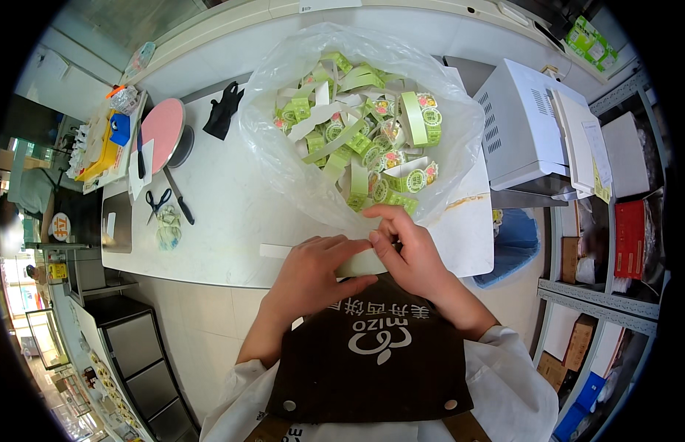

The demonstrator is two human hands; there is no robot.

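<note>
Just in front of my dark apron, a pale paper strip is held between my two hands. My left hand grips it from the left, thumb below and fingers above. My right hand pinches its other end, the index finger raised and bent. A white paper end shows left of my left hand; whether it belongs to the same strip I cannot tell. Beyond my hands stands a large clear plastic bag, its mouth wide open. Inside lies a heap of green-and-white printed paper bands, several bent into loops.
On the white table, to the left, lie a black glove, scissors, a knife and a crumpled clear wrapper. A pink turntable stands behind them. At right are a white appliance, a blue-lined bin and shelves.
</note>
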